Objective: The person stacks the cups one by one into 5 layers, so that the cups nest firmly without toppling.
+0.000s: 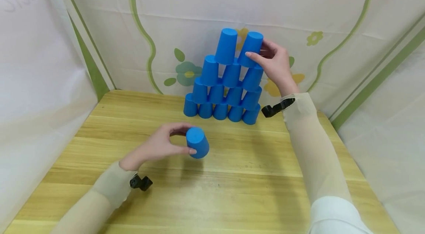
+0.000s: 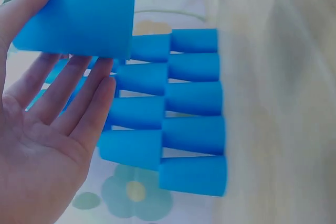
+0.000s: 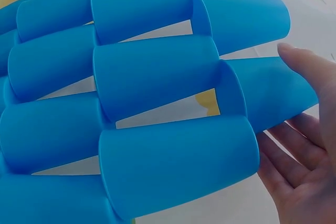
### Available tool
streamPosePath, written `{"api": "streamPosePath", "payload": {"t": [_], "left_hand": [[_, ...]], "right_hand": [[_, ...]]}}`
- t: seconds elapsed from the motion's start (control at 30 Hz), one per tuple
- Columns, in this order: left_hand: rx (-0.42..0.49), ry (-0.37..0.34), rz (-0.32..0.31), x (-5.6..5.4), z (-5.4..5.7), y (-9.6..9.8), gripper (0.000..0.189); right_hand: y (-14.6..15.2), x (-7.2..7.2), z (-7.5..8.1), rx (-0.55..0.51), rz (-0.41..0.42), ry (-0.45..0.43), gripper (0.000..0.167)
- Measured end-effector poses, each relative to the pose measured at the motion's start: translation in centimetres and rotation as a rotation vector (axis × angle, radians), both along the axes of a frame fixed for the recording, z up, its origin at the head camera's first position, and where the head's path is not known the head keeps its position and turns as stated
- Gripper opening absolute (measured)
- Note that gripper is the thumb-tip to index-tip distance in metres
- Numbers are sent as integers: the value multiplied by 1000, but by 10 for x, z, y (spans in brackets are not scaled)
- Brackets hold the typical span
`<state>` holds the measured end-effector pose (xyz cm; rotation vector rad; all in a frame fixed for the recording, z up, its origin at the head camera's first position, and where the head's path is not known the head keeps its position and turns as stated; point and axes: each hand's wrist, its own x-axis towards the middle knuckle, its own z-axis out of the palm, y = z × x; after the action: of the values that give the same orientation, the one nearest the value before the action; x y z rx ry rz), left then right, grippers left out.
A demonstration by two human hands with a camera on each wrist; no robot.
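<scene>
Blue plastic cups, all upside down, are stacked in a stepped wall at the back of the table, with two cups on the fourth row. My right hand grips the right-hand cup of that row, thumb in front and fingers behind. In the right wrist view this cup sits across the tops of the row below. The other top cup stands to its left, a gap between them. Lower and nearer, my left hand holds a single blue cup upside down between thumb and fingers, apart from the stack.
The bottom row of cups rests on the wooden table. A white cloth printed with leaves and flowers hangs close behind the stack, and more cloth stands at both sides. Each wrist wears a small black camera.
</scene>
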<state>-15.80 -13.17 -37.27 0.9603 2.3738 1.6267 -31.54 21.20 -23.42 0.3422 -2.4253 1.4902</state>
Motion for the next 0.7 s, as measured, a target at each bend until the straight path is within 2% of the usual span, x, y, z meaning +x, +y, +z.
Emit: {"api": "streamPosePath", "payload": {"t": [0.23, 0.43, 0.57, 0.7], "left_hand": [[104, 162, 40, -21, 35, 5, 55], [156, 289, 33, -45, 70, 18, 55], [173, 343, 29, -60, 95, 28, 52], [159, 374, 54, -75, 118, 38, 49]], "right_hand": [[3, 2, -4, -7, 14, -4, 66], [4, 2, -5, -1, 6, -17, 68], [5, 2, -7, 1, 6, -13, 68], [5, 2, -10, 1, 13, -13, 67]]}}
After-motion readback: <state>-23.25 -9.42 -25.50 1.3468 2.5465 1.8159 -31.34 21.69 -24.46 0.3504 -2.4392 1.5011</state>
